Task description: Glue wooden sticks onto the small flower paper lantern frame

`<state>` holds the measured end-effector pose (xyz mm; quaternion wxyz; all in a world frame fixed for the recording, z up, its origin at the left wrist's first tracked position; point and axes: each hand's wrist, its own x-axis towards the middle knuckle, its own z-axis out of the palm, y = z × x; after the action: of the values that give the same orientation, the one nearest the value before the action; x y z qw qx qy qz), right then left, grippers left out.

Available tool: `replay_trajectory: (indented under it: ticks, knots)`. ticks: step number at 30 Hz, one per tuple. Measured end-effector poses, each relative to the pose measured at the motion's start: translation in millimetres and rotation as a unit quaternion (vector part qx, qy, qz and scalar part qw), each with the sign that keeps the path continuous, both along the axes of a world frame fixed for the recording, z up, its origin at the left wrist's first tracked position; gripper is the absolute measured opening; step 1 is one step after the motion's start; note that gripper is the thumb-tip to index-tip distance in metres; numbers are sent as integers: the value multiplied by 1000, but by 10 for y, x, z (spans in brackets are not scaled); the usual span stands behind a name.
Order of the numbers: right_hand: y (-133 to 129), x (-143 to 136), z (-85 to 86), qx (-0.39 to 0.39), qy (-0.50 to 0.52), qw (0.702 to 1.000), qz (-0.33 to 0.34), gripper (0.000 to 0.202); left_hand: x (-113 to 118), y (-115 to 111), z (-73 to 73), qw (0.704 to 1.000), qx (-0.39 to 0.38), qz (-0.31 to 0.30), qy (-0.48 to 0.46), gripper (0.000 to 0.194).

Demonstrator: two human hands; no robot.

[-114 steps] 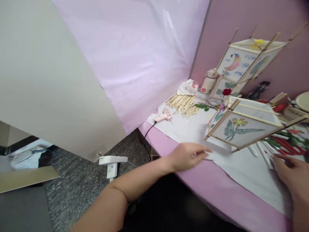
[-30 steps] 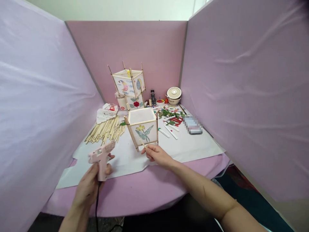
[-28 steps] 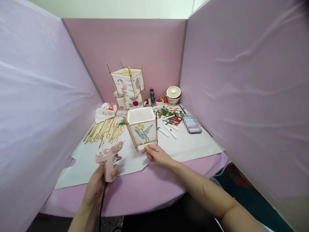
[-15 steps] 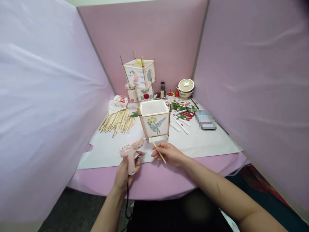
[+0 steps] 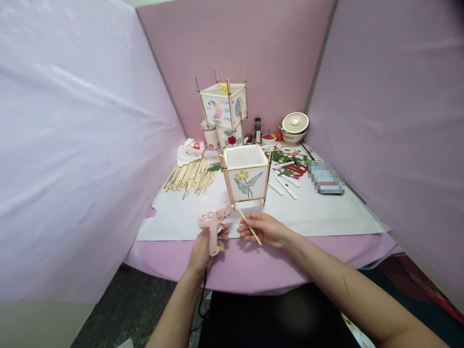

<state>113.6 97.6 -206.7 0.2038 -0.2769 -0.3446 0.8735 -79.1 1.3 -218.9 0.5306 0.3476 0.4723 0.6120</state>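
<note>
Pink glue gun [image 5: 213, 225], one, gripped by my left hand [image 5: 201, 247]; one wooden stick [image 5: 255, 236] pinched in my right hand [image 5: 267, 229]. I count one flowered lantern [image 5: 248, 184] just beyond, one stick pile [image 5: 191, 176].

On our pink-covered bench [image 5: 253, 273] we see a white sheet [image 5: 174, 224] carrying a loose pile of sticks [image 5: 191, 177] at left, a flower-decorated lantern [image 5: 248, 183] upright mid-sheet, slim white tools [image 5: 285, 187], green leaves [image 5: 283, 157] and, at right, a blurred-out device [image 5: 326, 177].
</note>
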Motion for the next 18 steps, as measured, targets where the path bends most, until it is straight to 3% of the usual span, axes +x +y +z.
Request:
replay_trajectory:
  ticks: [18]
  knots:
    - [-25,4,45,-1,7,1000,7,16,-10,-15,-11,1000,-3,-16,4,60]
